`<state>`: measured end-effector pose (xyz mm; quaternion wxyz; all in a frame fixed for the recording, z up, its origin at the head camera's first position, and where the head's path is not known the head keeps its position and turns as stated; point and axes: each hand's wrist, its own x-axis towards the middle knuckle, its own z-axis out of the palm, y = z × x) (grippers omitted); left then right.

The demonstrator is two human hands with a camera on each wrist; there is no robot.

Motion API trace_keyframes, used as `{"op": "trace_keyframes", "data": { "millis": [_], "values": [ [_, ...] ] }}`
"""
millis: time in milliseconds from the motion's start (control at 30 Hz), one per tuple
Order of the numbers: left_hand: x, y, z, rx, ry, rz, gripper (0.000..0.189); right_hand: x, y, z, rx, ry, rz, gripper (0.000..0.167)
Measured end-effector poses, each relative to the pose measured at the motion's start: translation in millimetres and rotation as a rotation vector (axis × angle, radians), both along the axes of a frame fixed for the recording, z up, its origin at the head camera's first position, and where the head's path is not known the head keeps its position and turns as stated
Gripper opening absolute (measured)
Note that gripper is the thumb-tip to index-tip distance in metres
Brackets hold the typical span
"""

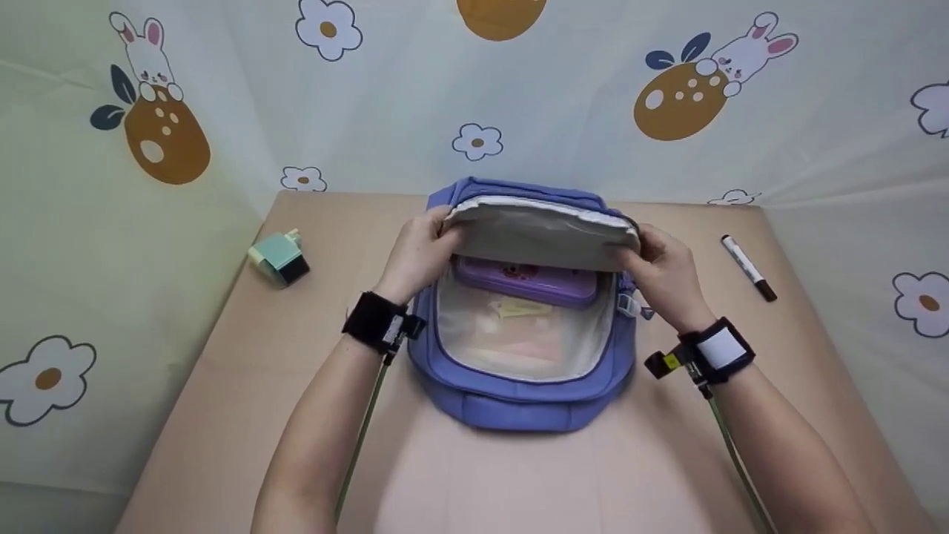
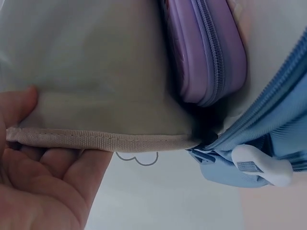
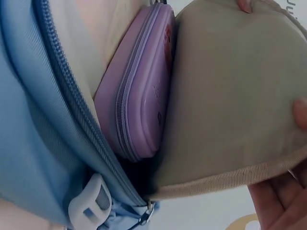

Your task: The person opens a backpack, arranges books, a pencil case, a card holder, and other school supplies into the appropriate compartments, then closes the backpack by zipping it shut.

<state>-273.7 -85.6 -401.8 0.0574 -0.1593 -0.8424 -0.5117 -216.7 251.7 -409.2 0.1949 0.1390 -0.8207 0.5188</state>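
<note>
A blue backpack (image 1: 515, 411) lies on the table with its main compartment unzipped. Its grey-lined front flap (image 1: 545, 231) is lifted toward the far side. My left hand (image 1: 415, 252) pinches the flap's edge at the left, thumb on the lining and fingers beneath. At the right corner my right hand (image 1: 667, 274) grips the same edge in the same way. Inside, a purple zipped pencil case (image 1: 530, 284) rests across the compartment close to the flap's fold, its zipper closed in both wrist views. Yellow and pink flat items (image 1: 519, 330) show faintly against the pale inner lining.
A mint-green and black block-like object (image 1: 280, 258) sits at the table's left side. On the right lies a white marker with a black cap (image 1: 749, 267). Patterned curtain (image 1: 400, 96) stands behind and beside the brown table (image 1: 222, 415). White buckles hang at the backpack's sides.
</note>
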Motion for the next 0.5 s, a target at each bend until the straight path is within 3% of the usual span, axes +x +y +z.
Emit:
{"op": "trace_keyframes", "data": {
  "millis": [100,300,500],
  "values": [
    [1.3,-5.5,-1.5,-0.040,-0.001,-0.048,0.017,2.9,-6,8.5,0.003,0.020,-0.035,0.022],
    [5.2,-30.2,-3.6,-0.122,-0.017,-0.131,0.045,-14.3,3,-5.8,0.029,-0.025,-0.133,0.015],
    [1.9,-77.9,-9.4,-0.318,-0.030,-0.007,0.066,-23.6,9,-13.4,0.012,-0.050,-0.112,0.020]
  ]
}}
